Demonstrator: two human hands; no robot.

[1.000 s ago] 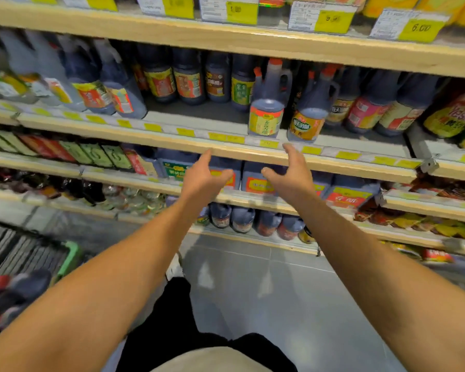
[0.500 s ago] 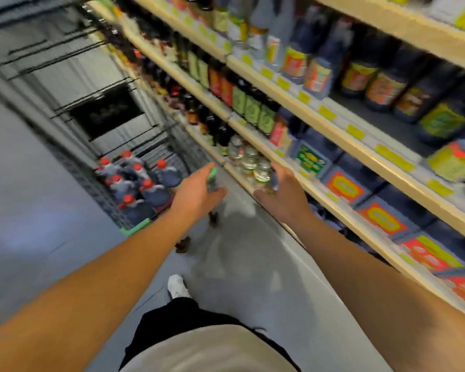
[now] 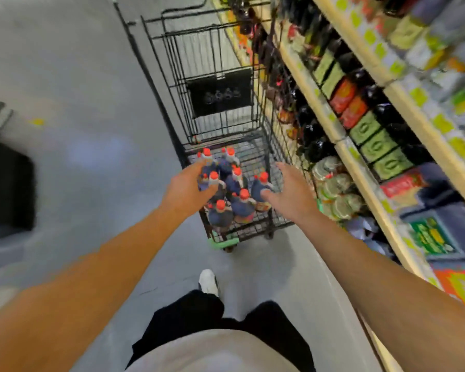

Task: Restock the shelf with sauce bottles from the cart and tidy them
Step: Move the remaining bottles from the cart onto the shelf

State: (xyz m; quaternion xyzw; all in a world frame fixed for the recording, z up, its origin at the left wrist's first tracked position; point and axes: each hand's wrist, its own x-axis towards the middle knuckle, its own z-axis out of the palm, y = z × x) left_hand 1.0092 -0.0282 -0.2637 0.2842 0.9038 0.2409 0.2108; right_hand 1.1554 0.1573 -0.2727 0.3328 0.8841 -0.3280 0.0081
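1. Head view, looking down on a wire cart that stands on a grey floor close beside a shelf.
2. Left hand: arm stretched forward over the cart's near left corner, palm down, fingers spread and loosely curled. The fingertips overlap the nearest red-capped bottles; blur hides whether they touch, and nothing is gripped.
3. Right hand: arm stretched forward over the cart's near right side, palm down, fingers spread apart and holding nothing; the thumb lies at a bottle cap.
4. Bottles: about ten, dark blue with red caps, upright in a cluster in the cart's near end; the far end of the basket is bare wire.
5. Edges: the cart's right wall runs just beside the shelf edge. Left of the cart the floor is open.
6. One white shoe stands on the floor short of the cart's near edge.
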